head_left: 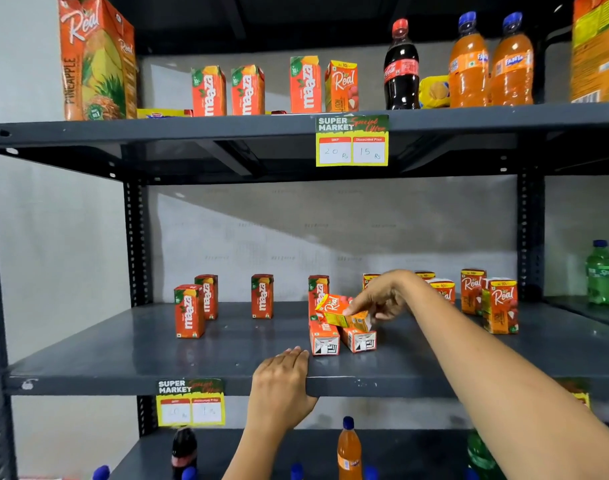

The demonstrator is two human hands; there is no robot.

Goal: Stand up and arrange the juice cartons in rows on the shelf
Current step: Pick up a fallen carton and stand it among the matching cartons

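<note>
Fingers [360, 306] of the right hand [382, 297] pinch a tilted Real carton [337, 311].

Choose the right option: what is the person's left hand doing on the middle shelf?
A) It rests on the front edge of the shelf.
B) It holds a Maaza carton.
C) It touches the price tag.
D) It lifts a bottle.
A: the left hand lies flat over the front edge of the middle shelf and holds nothing, while the right hand holds a Real carton in its fingers.

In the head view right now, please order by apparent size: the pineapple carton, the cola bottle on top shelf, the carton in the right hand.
1. pineapple carton
2. cola bottle
3. carton in the right hand

Its tilt makes this unsure.
</note>
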